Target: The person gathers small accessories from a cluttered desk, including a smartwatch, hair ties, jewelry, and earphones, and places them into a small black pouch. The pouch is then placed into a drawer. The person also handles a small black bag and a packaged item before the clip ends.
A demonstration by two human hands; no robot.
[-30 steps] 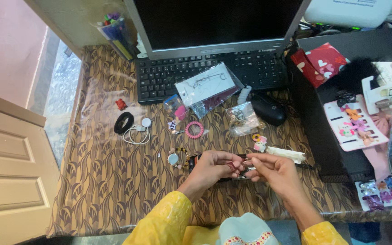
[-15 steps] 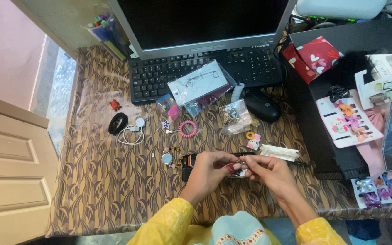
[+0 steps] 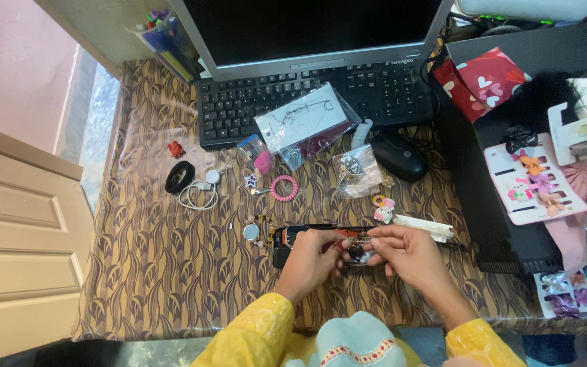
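Behind hands: pink coil tie (image 3: 283, 188), mouse (image 3: 399, 155), keyboard (image 3: 314, 102).

1 head-worn view, steeply downward, close over the patterned table (image 3: 157, 272) toward the monitor (image 3: 314, 30).

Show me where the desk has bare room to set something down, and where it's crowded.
Bare cloth lies on the tablecloth left of the left hand, below the white cable. Crowded: between the keyboard and both hands, and around the right hand toward the mouse.

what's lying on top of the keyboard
A clear packet holding a white card lies over the lower middle of the black keyboard. The keys beneath it are covered; the monitor hides the keyboard's back edge.
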